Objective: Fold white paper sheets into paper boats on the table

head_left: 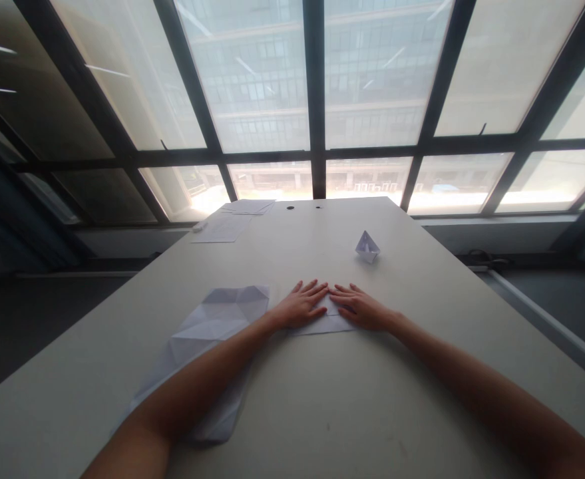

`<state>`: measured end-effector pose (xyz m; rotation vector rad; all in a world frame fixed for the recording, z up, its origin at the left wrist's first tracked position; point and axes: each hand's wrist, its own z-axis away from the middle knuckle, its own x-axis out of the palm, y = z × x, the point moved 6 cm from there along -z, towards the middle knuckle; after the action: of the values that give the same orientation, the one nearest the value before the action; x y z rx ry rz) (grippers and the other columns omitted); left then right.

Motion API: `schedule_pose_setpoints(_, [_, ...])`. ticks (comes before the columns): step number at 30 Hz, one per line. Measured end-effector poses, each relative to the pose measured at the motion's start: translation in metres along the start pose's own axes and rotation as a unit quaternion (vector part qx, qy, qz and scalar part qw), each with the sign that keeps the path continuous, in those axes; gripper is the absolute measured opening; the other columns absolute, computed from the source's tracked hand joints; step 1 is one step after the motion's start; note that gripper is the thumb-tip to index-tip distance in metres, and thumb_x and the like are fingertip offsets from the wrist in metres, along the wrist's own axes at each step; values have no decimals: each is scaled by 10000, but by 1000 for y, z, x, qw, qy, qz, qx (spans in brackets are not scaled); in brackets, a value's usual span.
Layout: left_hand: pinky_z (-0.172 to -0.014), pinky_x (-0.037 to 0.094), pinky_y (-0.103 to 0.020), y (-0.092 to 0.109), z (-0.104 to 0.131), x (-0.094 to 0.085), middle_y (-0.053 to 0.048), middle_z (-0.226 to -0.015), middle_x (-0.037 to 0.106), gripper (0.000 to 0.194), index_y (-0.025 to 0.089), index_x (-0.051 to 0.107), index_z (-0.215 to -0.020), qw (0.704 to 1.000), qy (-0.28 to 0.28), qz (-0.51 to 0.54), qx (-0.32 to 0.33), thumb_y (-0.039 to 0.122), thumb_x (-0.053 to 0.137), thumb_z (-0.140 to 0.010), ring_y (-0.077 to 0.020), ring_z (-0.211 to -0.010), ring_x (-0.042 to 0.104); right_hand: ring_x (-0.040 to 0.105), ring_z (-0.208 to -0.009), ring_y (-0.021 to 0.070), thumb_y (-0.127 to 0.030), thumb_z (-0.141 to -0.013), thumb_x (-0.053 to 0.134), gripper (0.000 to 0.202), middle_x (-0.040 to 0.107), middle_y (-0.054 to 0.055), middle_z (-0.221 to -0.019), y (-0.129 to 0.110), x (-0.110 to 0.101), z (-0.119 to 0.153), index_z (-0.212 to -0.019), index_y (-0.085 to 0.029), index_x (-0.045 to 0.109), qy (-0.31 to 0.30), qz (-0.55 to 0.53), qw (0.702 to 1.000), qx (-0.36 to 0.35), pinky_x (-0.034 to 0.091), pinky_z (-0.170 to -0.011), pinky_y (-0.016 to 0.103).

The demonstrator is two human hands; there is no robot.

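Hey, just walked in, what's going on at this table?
Someone is pressing a folded piece of white paper against the table, left hand and right hand both flat on it. A larger creased sheet lies partly behind the left forearm. A small boat-shaped paper sits beyond the right hand.

folded wht paper (pixel 326 324), flat on tbl (pixel 317 399), partly hidden

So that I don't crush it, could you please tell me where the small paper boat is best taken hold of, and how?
Probably pinch the paper boat lightly by its outer sides, coming from the near side with the right hand, which lies nearest: its walls widen below the pointed top.
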<state>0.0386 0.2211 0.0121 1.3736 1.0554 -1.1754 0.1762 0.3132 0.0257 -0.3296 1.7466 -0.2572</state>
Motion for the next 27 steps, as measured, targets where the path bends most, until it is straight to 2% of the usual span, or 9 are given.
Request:
schedule_pose_setpoints(2, [-1174, 43, -499, 0, 0, 0, -11, -1597, 178, 648, 324, 107, -1547, 1000, -2, 0, 0, 614, 245, -984, -245, -1481, 94, 267, -1435, 213, -335, -963, 446, 427, 424, 39, -1487, -1, -4, -1, -1380, -274, 511, 7, 4, 1000, -4, 146, -1177, 518])
schedule_pose_setpoints(6, [-1171, 34, -508, -2, -1, 1, -13, -1599, 165, 658, 313, 122, -1547, 1000, -10, -2, -2, 625, 239, -980, -254, -1482, 85, 420, -1355, 201, -368, -992, 407, 334, 668, 35, -1231, 1, -15, -1, -1059, -273, 720, 41, -6, 999, -10, 126, -1187, 508])
schedule_pose_setpoints(12, [-1171, 31, -504, -5, -2, 4, -19, -1599, 159, 656, 302, 132, -1548, 1000, -14, -2, -7, 619, 233, -982, -259, -1481, 86, 697, -994, 183, -339, -978, 460, 381, 765, 36, -942, 12, -21, 3, -712, -239, 714, 125, -26, 992, -20, 217, -1175, 479])
schedule_pose_setpoints(14, [-1170, 36, -508, -5, -2, 4, -17, -1599, 162, 655, 304, 132, -1547, 1000, -11, -1, -7, 620, 231, -983, -260, -1481, 90, 711, -932, 168, -318, -965, 488, 312, 767, 15, -916, 18, -17, 4, -772, -252, 724, 137, -27, 990, -13, 265, -1158, 468])
schedule_pose_setpoints(16, [-1169, 41, -510, -5, -2, 4, -14, -1599, 163, 652, 309, 129, -1547, 1000, -10, 0, -6, 621, 230, -983, -259, -1480, 94, 673, -1046, 177, -300, -942, 524, 211, 733, 28, -1091, 20, -11, 3, -995, -273, 726, 126, -21, 992, -12, 305, -1139, 461])
schedule_pose_setpoints(18, [-1170, 44, -507, -5, -1, 4, -10, -1599, 163, 649, 317, 122, -1546, 1000, -8, -1, -5, 620, 231, -983, -255, -1481, 95, 545, -1249, 209, -304, -929, 537, 341, 577, 52, -1361, 20, -5, 2, -1260, -292, 619, 89, -10, 996, -13, 310, -1134, 465])
schedule_pose_setpoints(20, [-1171, 43, -500, -5, -1, 4, -11, -1598, 165, 650, 318, 113, -1547, 1000, -6, -2, -2, 616, 237, -984, -251, -1481, 94, 398, -1371, 238, -318, -935, 527, 485, 382, 56, -1515, 17, -1, 2, -1415, -311, 468, 51, 2, 999, -11, 278, -1147, 480])
schedule_pose_setpoints(23, [-1173, 40, -491, -4, -1, 4, -17, -1598, 164, 658, 311, 108, -1549, 1000, -3, -4, -1, 614, 253, -982, -250, -1481, 94, 291, -1425, 246, -303, -949, 508, 561, 259, 49, -1569, 9, 1, 3, -1484, -330, 344, 22, 5, 1000, -19, 230, -1159, 500])
schedule_pose_setpoints(27, [-1175, 45, -475, -3, -1, 3, -35, -1597, 167, 692, 292, 95, -1553, 1000, 5, -4, -6, 621, 280, -973, -254, -1478, 112, 236, -1444, 240, -300, -956, 503, 546, 243, 50, -1573, 1, 1, 4, -1480, -330, 353, 6, -10, 999, -36, 179, -1168, 512])
